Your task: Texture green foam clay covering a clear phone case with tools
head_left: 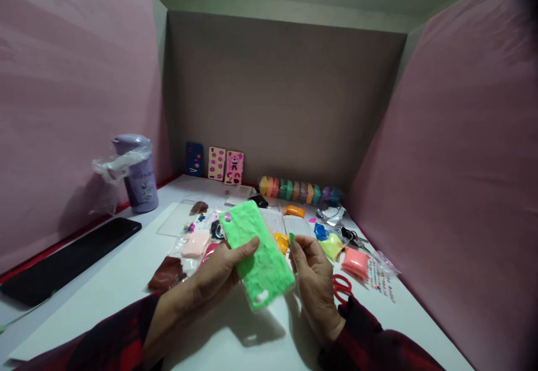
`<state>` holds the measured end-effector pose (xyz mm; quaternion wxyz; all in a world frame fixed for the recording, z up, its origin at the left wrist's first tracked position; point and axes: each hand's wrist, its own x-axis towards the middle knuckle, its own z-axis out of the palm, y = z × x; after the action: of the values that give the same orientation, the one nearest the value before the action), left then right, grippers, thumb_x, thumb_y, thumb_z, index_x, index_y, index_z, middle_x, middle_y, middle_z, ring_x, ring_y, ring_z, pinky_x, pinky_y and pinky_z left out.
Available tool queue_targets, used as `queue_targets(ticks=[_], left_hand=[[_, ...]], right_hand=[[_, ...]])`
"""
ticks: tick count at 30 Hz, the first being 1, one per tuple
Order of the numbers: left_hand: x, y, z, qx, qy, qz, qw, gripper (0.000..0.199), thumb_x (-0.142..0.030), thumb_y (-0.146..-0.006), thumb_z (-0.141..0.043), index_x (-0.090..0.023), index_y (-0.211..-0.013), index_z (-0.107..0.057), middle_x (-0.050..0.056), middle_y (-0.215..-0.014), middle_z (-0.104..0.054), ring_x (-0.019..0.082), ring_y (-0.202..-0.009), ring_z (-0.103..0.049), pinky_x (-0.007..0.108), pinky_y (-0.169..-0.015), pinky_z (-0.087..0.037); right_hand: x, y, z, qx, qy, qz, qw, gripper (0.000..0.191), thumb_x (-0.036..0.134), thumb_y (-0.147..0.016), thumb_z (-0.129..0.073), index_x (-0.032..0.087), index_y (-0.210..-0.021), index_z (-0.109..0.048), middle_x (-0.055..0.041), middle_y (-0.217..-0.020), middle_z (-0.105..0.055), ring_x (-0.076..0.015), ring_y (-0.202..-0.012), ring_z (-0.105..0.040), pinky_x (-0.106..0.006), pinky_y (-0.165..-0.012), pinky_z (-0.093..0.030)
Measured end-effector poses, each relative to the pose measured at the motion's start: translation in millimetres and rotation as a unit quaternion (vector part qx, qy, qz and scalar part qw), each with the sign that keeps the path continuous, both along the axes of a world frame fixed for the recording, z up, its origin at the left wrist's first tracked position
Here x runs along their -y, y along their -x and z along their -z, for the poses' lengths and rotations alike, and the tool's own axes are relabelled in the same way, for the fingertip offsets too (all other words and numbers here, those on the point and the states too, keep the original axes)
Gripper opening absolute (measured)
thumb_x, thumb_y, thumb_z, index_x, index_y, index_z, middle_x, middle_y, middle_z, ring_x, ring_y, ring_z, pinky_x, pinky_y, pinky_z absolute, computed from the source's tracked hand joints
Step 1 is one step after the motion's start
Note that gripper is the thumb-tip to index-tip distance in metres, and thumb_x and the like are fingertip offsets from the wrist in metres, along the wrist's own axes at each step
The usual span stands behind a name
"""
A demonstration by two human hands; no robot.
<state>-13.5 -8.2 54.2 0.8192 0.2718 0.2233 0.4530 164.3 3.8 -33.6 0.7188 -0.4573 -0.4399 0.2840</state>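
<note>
Tumbler [145,186], lilac and draped with a crinkled plastic bag [120,166], stands at the left of the frame, above a long black slab [71,261] that lies flat at the lower left. Further right, three decorated phone cases lean in a row against the back wall [286,96]: a dark blue case [194,159], a cream case dotted with pink rings [216,163] and a pink case [234,167]. Below them, left of center, a brown packet [167,274] and a pale pink packet [195,245] rest on the white table [235,351].

At center, our left hand [214,267] grips a bright green case [263,259], thumb pressed across its front and fingers mostly hidden behind. We have it raised and tilted above the tabletop, its lumpy green face turned toward us (a pale opening shows near its lower end). Just right of it, our right hand [313,281] pinches a small green piece [291,238] between thumb and fingertip, apart from the case.

Behind our hands, a row of multicolored packs [294,190] stretches along the rear of the table, with an orange pack [294,210] in front. To the right, we see a blue lump [320,232], a yellow-green lump [332,246], red handles [342,288] partly covered by our right arm and, farthest right, a coral packet [355,262].
</note>
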Motion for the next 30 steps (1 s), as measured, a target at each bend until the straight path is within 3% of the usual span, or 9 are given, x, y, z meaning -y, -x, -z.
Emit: queue_targets(ticks=[8,12,16,19,21,23,30], left_hand=[[-25,-18,25.6,-0.108,-0.066,0.073,0.989,0.053,-0.012,-0.066,-0.076,-0.012,-0.116,-0.06,0.013,-0.098,-0.072,0.031,-0.092,-0.065,0.039,-0.083,-0.049],[-23,-18,25.1,-0.119,-0.074,0.081,0.987,0.047,-0.019,-0.068,-0.075,-0.012,-0.113,-0.062,0.013,-0.096,-0.072,0.03,-0.093,-0.065,0.04,-0.084,-0.049],[-10,-7,17.9,-0.095,-0.092,0.098,0.986,0.038,-0.026,-0.069,-0.075,-0.02,-0.105,-0.067,0.008,-0.093,-0.072,0.03,-0.101,-0.062,0.039,-0.088,-0.048],[0,10,15.1,-0.066,-0.11,0.102,0.987,0.04,-0.03,-0.067,-0.078,-0.025,-0.105,-0.066,0.007,-0.109,-0.068,0.03,-0.109,-0.056,0.039,-0.091,-0.047],[2,14,16.1,-0.065,-0.105,0.104,0.987,0.031,-0.033,-0.08,-0.066,-0.024,-0.108,-0.063,0.009,-0.117,-0.062,0.026,-0.106,-0.057,0.041,-0.087,-0.049],[-1,9,19.1,-0.063,-0.099,0.103,0.988,0.031,-0.031,-0.089,-0.055,-0.017,-0.117,-0.055,0.009,-0.119,-0.058,0.023,-0.1,-0.059,0.043,-0.083,-0.051],[-21,-14,32.3,-0.043,-0.078,0.087,0.992,0.027,-0.024,-0.082,-0.064,-0.014,-0.107,-0.063,0.009,-0.105,-0.067,0.024,-0.092,-0.063,0.038,-0.081,-0.051]], right_hand=[[3,2,-3.9,-0.009,-0.015,-0.037,0.999,0.016,0.035,-0.082,-0.063,0.02,-0.085,-0.06,0.0022,-0.073,-0.055,-0.011,-0.066,-0.049,-0.023,-0.059,-0.041],[3,1,-4.9,-0.01,-0.004,-0.039,0.999,0.017,0.034,-0.08,-0.066,0.019,-0.083,-0.06,0.003,-0.068,-0.052,-0.0092,-0.059,-0.044,-0.021,-0.052,-0.037],[8,2,-2.3,0.017,-0.007,-0.062,0.998,0.013,0.031,-0.081,-0.065,0.019,-0.083,-0.061,0.0031,-0.066,-0.052,-0.009,-0.058,-0.043,-0.021,-0.052,-0.035],[11,3,-0.4,0.053,-0.024,-0.086,0.995,0.01,0.029,-0.081,-0.065,0.02,-0.086,-0.063,0.0024,-0.069,-0.053,-0.0088,-0.057,-0.044,-0.022,-0.052,-0.035],[11,3,0.6,0.057,-0.028,-0.091,0.994,0.011,0.029,-0.082,-0.065,0.021,-0.088,-0.063,0.0021,-0.07,-0.054,-0.0087,-0.057,-0.044,-0.022,-0.052,-0.035],[9,2,1.9,0.039,-0.016,-0.084,0.996,0.013,0.031,-0.082,-0.064,0.02,-0.088,-0.063,0.002,-0.07,-0.054,-0.0091,-0.057,-0.045,-0.022,-0.052,-0.035],[-7,-5,9.7,-0.007,0.067,-0.04,0.997,0.02,0.036,-0.077,-0.068,0.017,-0.077,-0.062,0.0022,-0.066,-0.054,-0.0095,-0.058,-0.045,-0.022,-0.052,-0.036]])
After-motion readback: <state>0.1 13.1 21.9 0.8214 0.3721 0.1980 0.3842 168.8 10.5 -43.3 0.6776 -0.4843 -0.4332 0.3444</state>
